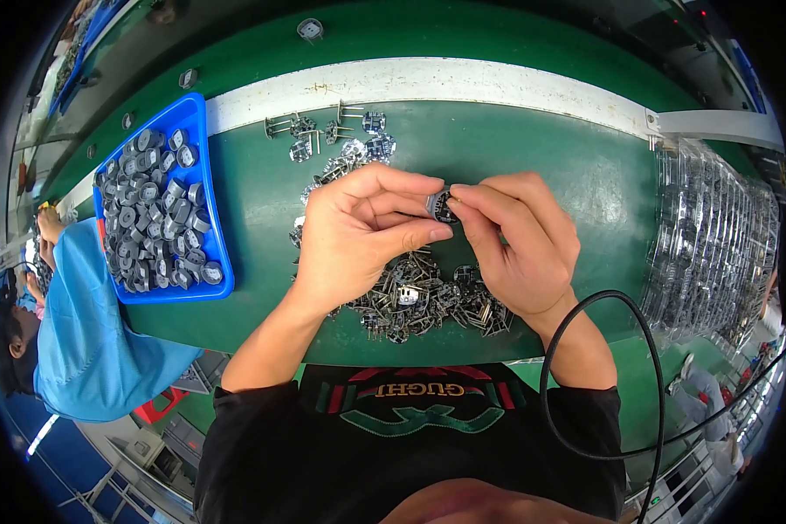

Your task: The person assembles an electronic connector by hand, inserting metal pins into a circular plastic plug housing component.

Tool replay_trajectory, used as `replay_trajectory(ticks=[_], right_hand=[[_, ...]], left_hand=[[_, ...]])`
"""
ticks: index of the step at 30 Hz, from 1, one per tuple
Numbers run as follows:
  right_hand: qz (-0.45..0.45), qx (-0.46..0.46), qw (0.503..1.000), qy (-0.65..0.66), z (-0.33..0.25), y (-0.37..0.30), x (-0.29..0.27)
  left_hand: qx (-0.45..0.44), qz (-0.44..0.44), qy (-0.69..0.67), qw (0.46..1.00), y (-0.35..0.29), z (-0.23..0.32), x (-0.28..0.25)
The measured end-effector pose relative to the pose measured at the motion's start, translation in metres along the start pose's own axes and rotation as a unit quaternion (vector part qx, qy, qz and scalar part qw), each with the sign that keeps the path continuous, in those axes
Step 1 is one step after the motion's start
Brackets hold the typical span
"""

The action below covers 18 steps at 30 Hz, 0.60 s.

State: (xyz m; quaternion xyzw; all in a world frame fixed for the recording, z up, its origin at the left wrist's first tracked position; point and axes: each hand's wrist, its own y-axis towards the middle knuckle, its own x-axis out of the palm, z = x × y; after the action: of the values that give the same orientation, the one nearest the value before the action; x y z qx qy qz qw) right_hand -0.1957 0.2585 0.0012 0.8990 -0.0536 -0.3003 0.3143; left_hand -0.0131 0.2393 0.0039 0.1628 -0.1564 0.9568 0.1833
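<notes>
Above the middle of the green bench (pixel 603 166), a small round grey plastic housing (pixel 439 206) with a dark inner face is held between both hands. My left hand (pixel 349 218) pinches its left side between thumb and fingers. From the right, my right hand (pixel 524 240) closes its thumb and fingertips on the housing's edge; whether a smaller piece is in that pinch is hidden. Below the hands lies a heap of small circuit boards with metal pins (pixel 410 297). More pinned boards (pixel 301 150) are scattered beyond my left hand.
At left, a blue tray (pixel 224 244) holds many grey housings (pixel 148 214). Clear plastic trays (pixel 707 236) are stacked at right. A white rail (pixel 428 77) borders the far side, with a few housings (pixel 310 30) beyond it. A black cable (pixel 660 393) loops near my right forearm. A person in blue (pixel 105 323) sits left.
</notes>
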Motion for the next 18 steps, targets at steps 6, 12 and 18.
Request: replay_trajectory(ticks=[6, 12, 18], right_hand=[[-0.051, 0.006, 0.997, 0.059, 0.000, 0.004, -0.003], [-0.189, 0.071, 0.978, 0.046, 0.024, 0.001, -0.007], [-0.241, 0.021, 0.970, 0.021, 0.016, -0.003, -0.001]], left_hand=[[0.009, 0.030, 0.014, 0.999, 0.004, 0.008, -0.005], [0.084, 0.101, 0.295, 0.946, 0.052, 0.054, -0.020], [0.174, 0.134, 0.364, 0.905, 0.171, 0.076, -0.091]])
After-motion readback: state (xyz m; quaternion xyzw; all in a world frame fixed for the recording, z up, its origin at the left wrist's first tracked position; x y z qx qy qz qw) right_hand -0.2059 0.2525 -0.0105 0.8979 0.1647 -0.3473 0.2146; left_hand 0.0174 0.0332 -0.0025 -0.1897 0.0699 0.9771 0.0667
